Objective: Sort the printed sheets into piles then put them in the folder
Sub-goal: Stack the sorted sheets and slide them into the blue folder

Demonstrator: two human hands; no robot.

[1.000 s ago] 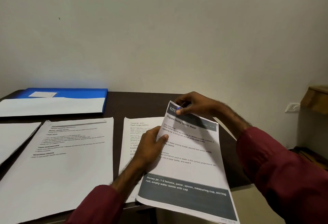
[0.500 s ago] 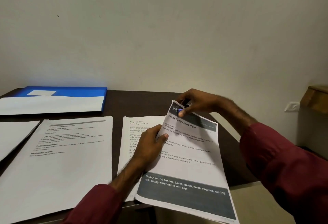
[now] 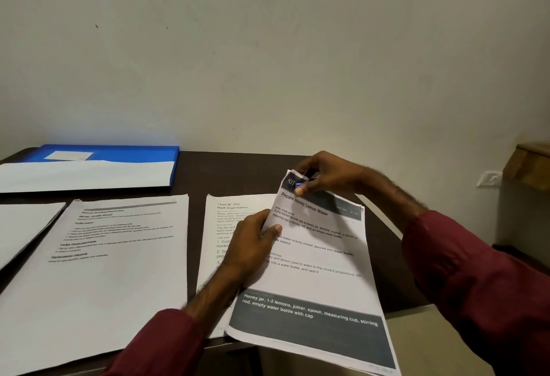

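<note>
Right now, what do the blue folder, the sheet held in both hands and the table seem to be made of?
Blue folder: probably plastic, smooth with a slight sheen; the colour is even and bright.
Printed sheet: thin matte paper; its top corner curls and it bends.
Table: dark brown, perhaps wood or laminate, matte; no grain shows.
</note>
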